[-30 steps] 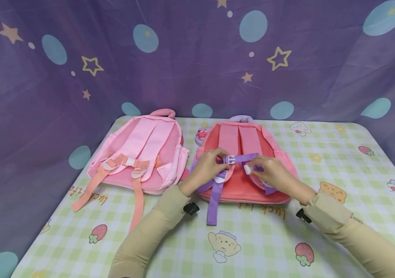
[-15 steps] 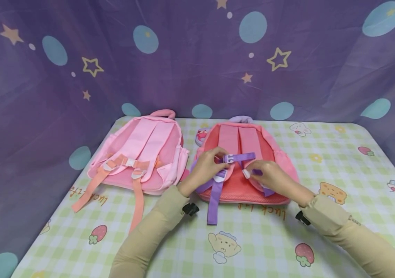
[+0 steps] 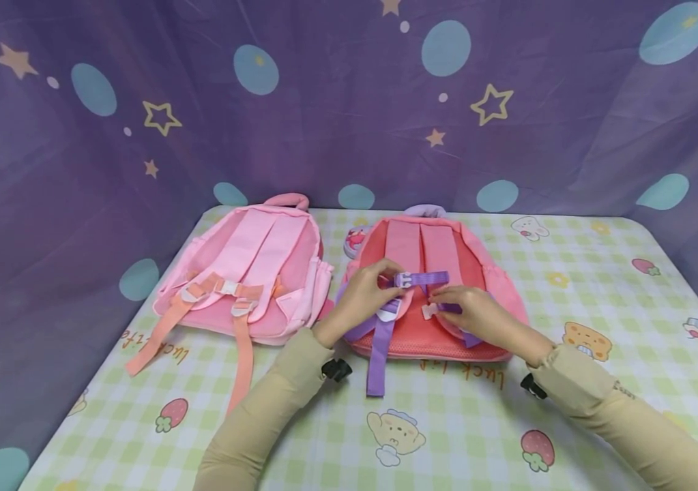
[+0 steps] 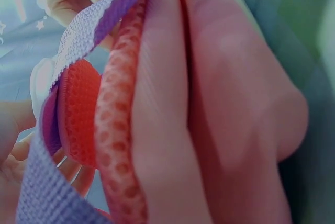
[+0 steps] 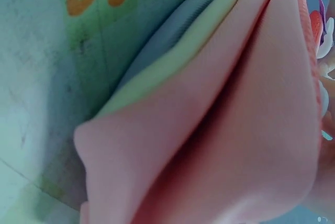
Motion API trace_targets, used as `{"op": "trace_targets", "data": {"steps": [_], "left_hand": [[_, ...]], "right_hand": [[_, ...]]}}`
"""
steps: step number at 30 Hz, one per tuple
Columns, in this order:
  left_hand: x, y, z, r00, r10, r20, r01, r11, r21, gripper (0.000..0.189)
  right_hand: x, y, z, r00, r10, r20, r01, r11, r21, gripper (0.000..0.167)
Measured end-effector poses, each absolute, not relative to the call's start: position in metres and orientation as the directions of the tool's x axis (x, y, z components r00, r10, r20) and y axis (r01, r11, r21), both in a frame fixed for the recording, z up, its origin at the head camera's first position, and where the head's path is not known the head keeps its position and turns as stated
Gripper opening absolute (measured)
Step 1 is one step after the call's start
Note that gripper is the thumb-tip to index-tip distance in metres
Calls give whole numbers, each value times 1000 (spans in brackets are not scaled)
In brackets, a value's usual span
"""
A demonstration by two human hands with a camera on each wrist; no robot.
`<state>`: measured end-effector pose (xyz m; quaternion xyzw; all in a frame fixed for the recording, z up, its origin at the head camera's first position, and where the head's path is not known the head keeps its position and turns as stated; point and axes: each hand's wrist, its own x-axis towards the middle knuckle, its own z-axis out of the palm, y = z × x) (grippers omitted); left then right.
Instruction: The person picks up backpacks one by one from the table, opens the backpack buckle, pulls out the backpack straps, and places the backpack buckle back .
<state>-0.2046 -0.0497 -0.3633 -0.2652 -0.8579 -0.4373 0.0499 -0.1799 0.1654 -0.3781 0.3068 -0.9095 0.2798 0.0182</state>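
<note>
Coral backpack [image 3: 415, 329]: just right of centre, on the checked tablecloth [image 3: 462, 423].
Left hand [image 3: 357, 300]: pinches the purple strap [image 3: 430, 278] beside the white buckle [image 3: 406, 279].
Right hand [image 3: 479, 314]: grips the white clip [image 3: 429, 311], lower right of the buckle and apart from it.
Misfit risk: clip and buckle sit at different heights, so meeting askew could jam them.
Snag risk: the strap's free end could fold between them.
</note>
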Motion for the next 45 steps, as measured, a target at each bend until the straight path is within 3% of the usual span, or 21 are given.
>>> {"op": "trace_targets", "data": {"steps": [6, 11, 24, 45], "left_hand": [[-206, -50, -364, -844, 416, 337, 516, 462, 722, 22], [-206, -51, -365, -832, 422, 359, 537, 456, 710, 21], [-206, -51, -366, -829, 439, 347, 538, 453, 711, 21], [-205, -50, -363, -839, 445, 314, 514, 457, 726, 21]], "right_hand": [[-182, 167, -370, -773, -556, 306, -624, 581, -522, 22], [-188, 168, -361, -777, -546, 315, -620, 570, -540, 20], [-201, 165, -347, -840, -499, 213, -511, 595, -621, 23], [-215, 160, -344, -838, -519, 171, -490, 576, -654, 17]]}}
